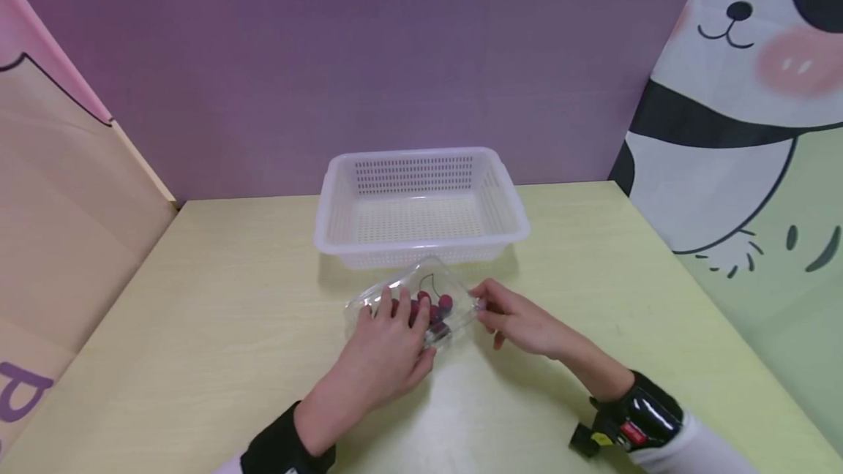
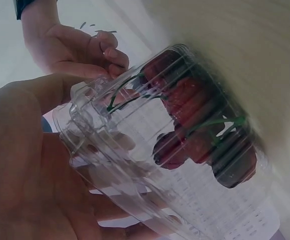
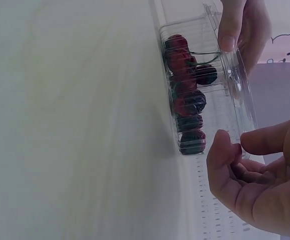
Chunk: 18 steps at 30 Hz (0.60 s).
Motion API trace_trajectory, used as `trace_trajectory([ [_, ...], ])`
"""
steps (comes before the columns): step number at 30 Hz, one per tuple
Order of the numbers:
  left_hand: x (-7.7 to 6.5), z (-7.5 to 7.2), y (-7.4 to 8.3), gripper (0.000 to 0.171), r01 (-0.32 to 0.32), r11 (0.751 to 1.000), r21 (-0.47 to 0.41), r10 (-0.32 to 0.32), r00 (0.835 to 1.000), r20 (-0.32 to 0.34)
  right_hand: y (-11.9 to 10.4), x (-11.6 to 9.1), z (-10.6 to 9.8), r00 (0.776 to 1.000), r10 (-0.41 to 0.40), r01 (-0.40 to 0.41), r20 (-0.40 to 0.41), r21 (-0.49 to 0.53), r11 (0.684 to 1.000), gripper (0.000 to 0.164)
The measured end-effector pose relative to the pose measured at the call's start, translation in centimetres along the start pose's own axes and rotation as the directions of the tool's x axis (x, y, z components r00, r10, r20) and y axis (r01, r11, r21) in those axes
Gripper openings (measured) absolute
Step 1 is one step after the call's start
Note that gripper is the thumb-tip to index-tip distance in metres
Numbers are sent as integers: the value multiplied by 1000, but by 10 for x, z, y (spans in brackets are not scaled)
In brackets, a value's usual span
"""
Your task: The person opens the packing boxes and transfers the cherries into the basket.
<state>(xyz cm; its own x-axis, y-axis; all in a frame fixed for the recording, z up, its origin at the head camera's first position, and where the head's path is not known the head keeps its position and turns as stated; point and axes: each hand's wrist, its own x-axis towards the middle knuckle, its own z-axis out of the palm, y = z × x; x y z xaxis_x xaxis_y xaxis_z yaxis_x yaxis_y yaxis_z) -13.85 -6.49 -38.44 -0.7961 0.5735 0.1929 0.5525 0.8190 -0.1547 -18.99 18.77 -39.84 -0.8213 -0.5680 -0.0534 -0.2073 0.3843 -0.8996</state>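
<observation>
A clear plastic clamshell box point(image 1: 428, 266) with dark red cherries point(image 1: 445, 303) inside lies on the table. The cherries have green stems and are heaped along the bottom of the box, as the left wrist view shows. My left hand point(image 1: 385, 350) rests on the lid with its fingers extended and spread, its thumb at the near side. At the right end, my right hand point(image 1: 520, 320) pinches the rim of the box between thumb and index finger; the other fingers are curled. In the right wrist view the pinching fingertips point(image 3: 221, 137) are right at the lid's edge.
Behind the box stands a white perforated plastic basket point(image 1: 421, 247), with nothing visible in it. The pale wooden table point(image 1: 197, 328) meets a purple backdrop at the back. Printed panels flank it, a panda point(image 1: 731, 101) on the right one.
</observation>
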Motion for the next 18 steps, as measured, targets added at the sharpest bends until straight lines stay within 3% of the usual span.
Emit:
trace_trajectory([
  [11,-1,-2,-1,64,-4,1000,-13,4,1000,-6,6,0,-3,1000,-17,17,4,-25,1000,34],
  [18,-1,-4,-2,64,14,998,-54,-12,1000,26,3,0,-4,1000,-9,9,0,-7,1000,46],
])
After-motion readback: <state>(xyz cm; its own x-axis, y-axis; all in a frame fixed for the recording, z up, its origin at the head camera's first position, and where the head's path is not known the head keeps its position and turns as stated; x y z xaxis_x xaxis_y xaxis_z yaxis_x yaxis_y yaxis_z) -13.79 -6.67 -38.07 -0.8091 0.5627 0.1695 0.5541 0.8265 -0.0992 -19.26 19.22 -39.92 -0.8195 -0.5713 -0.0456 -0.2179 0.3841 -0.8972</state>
